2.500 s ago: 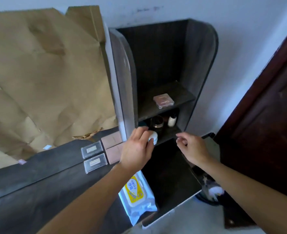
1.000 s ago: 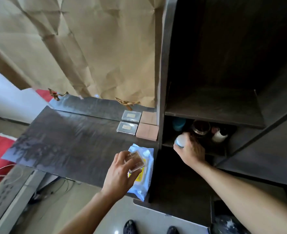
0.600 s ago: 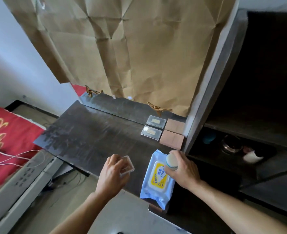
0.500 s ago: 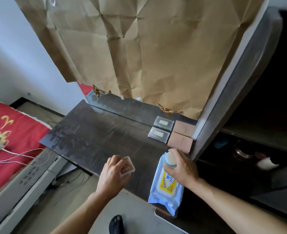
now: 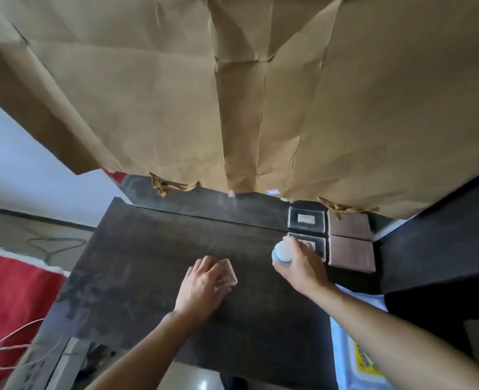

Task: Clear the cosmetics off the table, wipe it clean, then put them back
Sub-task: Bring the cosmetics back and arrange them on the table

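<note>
The table (image 5: 148, 263) is a dark wood slab with a streaky, dull sheen, and a raised ledge runs along its back edge. Creased brown paper (image 5: 176, 94) hangs behind it and covers most of the wall (image 5: 21, 164), which shows pale at the left. A red cloth (image 5: 7, 305) lies low on the left with thin wires (image 5: 7, 347) trailing over it. A dark shelf unit (image 5: 443, 235) stands against the table's right end.

At the back right corner two clear boxes (image 5: 305, 219) lie one behind the other. Just beside them, nearer the shelf unit, are two flat brown compacts (image 5: 350, 253). A pack of wipes (image 5: 356, 361), pale blue with a yellow label, lies at the front right, partly under the right forearm.

The left hand (image 5: 201, 285) is down at the middle of the table, its fingers curled round a small clear case (image 5: 228, 277) with a pinkish inside. I cannot tell whether the case touches the wood.

The right hand (image 5: 300, 266) grips a small white jar (image 5: 281, 253), rounded, with a blue band around it. The jar is over the table, in front of the nearer clear box, which the hand partly hides.
</note>
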The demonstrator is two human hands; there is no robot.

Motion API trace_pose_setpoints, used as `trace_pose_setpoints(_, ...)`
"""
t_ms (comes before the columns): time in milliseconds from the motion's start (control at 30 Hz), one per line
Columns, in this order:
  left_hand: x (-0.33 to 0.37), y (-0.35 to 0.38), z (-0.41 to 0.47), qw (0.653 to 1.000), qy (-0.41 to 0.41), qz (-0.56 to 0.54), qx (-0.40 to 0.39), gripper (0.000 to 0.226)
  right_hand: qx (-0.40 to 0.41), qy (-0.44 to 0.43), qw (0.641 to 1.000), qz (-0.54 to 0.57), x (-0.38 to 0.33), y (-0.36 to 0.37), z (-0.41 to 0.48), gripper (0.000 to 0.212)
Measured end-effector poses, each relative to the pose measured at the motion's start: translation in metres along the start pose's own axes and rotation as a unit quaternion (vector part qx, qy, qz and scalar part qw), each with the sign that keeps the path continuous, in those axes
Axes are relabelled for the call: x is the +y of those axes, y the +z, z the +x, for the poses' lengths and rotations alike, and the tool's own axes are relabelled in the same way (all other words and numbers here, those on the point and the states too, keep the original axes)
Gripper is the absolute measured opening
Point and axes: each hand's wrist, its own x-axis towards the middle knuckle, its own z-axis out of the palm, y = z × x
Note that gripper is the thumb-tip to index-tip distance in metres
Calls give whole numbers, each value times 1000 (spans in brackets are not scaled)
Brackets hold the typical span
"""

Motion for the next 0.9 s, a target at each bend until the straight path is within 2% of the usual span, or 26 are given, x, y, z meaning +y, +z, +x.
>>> trace_pose_setpoints(200, -17, 19, 72, 998, 57, 17, -35, 41, 2, 36, 999, -18, -16, 23, 48, 62)
trace_pose_setpoints(367, -23, 47, 113, 991, 91, 24, -93, 42, 40, 59, 996, -50, -16, 44, 63, 44)
trace_pose_setpoints(567, -32, 62, 139, 986, 137, 35, -87, 46, 79, 55, 987, -131, -9, 56, 63, 52)
trace_pose_setpoints(667, -36, 61, 143, 983, 153, 49, -89, 49, 67, 47, 987, -136, -7, 55, 62, 54)
trace_pose_setpoints(800, -34, 55, 139, 980, 145, 98, -99, 48, 46, 13, 993, -108, -3, 43, 54, 54)
trace_pose_setpoints(900, -22, 45, 130, 985, 118, 96, -80, 42, 77, -15, 994, -70, 1, 27, 39, 50)
